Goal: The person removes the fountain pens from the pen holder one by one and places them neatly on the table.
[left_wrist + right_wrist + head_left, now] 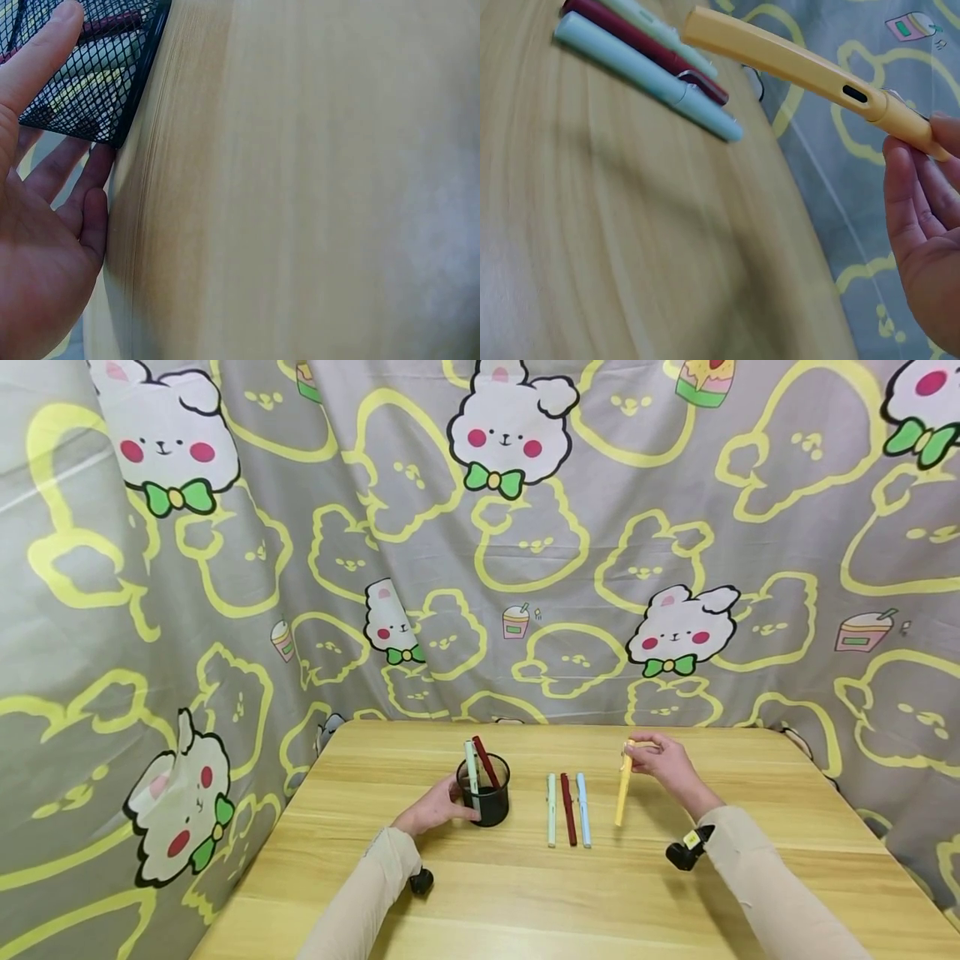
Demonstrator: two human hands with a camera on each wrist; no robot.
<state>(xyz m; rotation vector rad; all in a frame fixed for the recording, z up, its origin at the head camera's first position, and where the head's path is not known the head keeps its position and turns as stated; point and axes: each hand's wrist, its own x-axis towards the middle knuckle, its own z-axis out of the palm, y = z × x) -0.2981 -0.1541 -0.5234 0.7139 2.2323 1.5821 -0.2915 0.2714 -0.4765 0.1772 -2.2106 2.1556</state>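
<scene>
My left hand (433,810) grips the side of a black mesh pen cup (495,810), thumb on one side and fingers on the other. A pale green pen (471,764) and a dark red pen (486,762) lean upright inside the cup. Between thumb and fingertips of my right hand (666,765), a yellow pen (624,785) is pinched by its clip end; its other end points down. Beside it on the table lie a light blue pen (582,810), a dark red pen (567,810) and a pale green pen (551,810), side by side.
The pens and cup are on a light wooden table (525,902). Behind the table and along its left hangs a grey curtain (570,552) with cartoon rabbits and yellow outlines. A small black camera (682,855) is strapped near my right wrist.
</scene>
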